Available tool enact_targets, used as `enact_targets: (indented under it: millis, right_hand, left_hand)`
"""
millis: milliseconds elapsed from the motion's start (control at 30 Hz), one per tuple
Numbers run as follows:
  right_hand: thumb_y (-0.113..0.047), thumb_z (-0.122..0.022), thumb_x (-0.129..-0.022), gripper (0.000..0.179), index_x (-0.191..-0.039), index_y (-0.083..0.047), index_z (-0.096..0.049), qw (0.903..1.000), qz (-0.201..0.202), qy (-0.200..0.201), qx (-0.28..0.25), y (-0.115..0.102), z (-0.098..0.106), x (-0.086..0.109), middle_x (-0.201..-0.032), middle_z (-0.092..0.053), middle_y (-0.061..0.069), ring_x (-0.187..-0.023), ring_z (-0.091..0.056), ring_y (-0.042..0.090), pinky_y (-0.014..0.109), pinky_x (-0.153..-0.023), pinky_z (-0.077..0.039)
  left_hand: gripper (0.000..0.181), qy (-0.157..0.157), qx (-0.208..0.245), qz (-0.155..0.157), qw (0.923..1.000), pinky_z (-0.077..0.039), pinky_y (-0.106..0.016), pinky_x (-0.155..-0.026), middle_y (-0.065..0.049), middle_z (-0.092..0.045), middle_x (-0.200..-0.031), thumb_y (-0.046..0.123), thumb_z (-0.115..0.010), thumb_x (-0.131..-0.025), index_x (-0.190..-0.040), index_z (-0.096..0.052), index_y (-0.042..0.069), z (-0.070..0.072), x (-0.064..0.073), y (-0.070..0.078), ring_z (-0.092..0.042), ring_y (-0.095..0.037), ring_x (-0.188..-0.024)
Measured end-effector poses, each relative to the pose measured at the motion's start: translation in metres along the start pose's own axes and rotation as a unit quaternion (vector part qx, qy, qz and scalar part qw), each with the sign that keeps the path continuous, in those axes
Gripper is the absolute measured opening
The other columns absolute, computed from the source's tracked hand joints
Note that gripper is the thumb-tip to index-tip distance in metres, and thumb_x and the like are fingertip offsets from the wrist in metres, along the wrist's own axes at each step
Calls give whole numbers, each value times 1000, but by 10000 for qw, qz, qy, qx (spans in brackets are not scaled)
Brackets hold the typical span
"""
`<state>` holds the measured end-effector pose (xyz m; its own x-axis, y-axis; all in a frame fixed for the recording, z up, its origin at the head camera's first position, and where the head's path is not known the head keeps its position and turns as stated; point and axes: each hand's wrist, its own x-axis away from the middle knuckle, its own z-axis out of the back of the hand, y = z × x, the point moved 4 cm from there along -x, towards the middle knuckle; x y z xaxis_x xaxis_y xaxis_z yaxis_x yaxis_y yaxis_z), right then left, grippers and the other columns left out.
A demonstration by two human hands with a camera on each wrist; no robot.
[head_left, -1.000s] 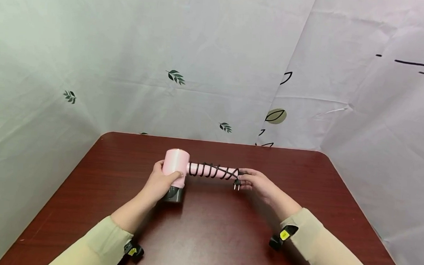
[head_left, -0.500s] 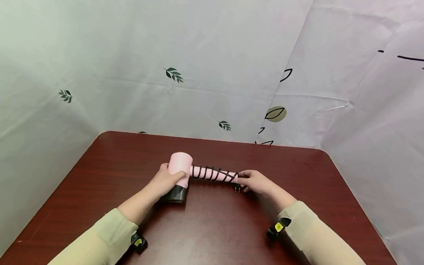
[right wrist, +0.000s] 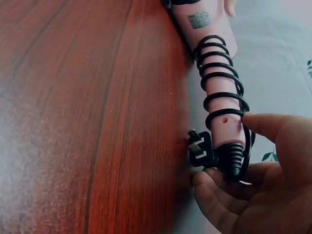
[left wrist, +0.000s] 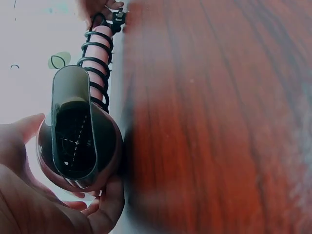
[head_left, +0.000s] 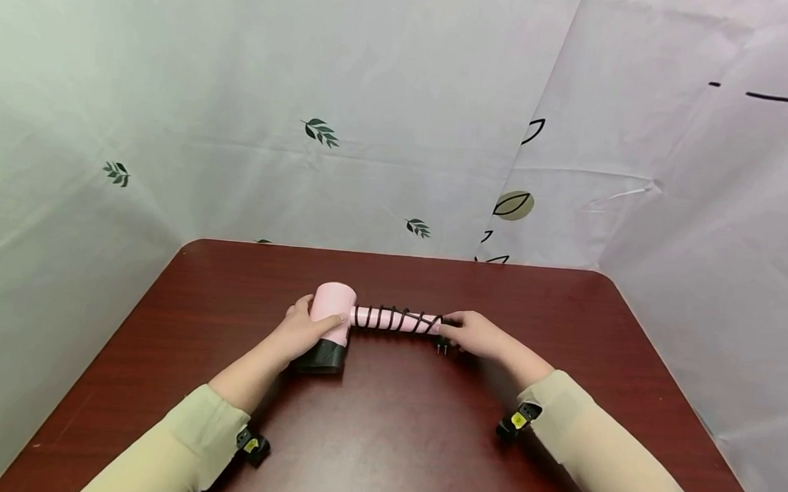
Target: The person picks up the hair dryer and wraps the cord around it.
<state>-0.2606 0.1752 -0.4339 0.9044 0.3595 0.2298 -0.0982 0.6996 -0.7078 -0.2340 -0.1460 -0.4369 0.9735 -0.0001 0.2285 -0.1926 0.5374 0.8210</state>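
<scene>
A pink hair dryer [head_left: 333,302] lies on its side at the middle of the table, its black nozzle [head_left: 321,356] toward the person. My left hand [head_left: 301,332] grips the barrel, thumb on top and fingers round the far side. The handle [right wrist: 222,87] points right, wound with a black power cord [right wrist: 219,75]. At the handle's end is my right hand [head_left: 475,334], holding it with the thumb against the wound cord and the other fingers curled beneath. The two-pin plug [right wrist: 201,150] hangs beside the handle's end, next to the right fingertips.
The dark red wood-grain table [head_left: 382,441] has rounded far corners. White cloth [head_left: 402,111] with leaf prints hangs behind it and on both sides. Each sleeve cuff carries a small black wrist camera, one left [head_left: 253,446], one right [head_left: 517,421].
The hair dryer shifts slightly right, then a little back left, with the left hand still gripping its barrel. The right hand's fingers draw in closer round the handle's end. The head view tilts down slightly.
</scene>
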Motion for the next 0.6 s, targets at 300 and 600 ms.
enact_targets:
  millis: [300,600]
  right_hand:
    - [-39,-57,-99,48,-129,-2,-61,9999,-123,35,-52,0,-1,1,-76,-62,5,-70,-60,20,33,-65,-52]
    - [-53,-51,-98,65,-136,-1,-56,9990,-324,197,-232,1,2,3,-87,-64,9,-75,-61,20,35,-69,-54]
  left_hand:
    - [98,76,-76,-40,9999,-32,-55,-108,-30,-23,-151,53,-65,-90,-154,-15,-3,4,1,-3,-33,-43,-135]
    - [97,60,-144,-7,9999,-32,-55,-108,-31,-29,-147,55,-61,-92,-153,-15,-4,5,3,-3,-36,-43,-134]
